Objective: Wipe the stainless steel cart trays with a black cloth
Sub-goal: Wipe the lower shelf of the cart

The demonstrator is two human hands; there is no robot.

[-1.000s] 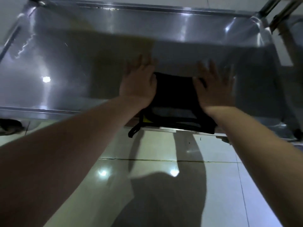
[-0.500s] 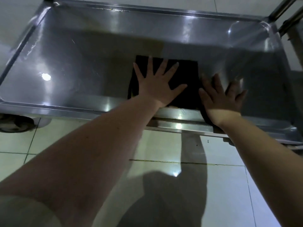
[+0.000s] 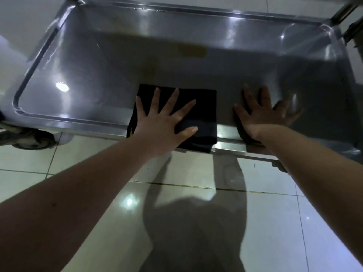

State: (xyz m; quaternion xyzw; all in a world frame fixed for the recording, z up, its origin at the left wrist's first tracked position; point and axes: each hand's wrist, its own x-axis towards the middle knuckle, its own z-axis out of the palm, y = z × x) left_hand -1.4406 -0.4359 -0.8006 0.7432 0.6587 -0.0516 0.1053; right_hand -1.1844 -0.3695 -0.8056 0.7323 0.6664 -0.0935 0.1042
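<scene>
Left grip (image 3: 163,122) fingers splayed flat on black cloth (image 3: 204,103) | right grip (image 3: 263,112) splayed flat on tray (image 3: 98,61)

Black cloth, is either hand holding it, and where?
Nothing gripped: the left hand presses flat on the middle of the black cloth, fingers spread. The right hand lies flat on the tray.

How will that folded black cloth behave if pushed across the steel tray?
Probably slides easily: the black cloth lies folded flat on the glossy tray under the spread left hand. Likely floppy: its near edge follows the tray's rim and overhangs it. Could bunch if pushed from one edge.
</scene>
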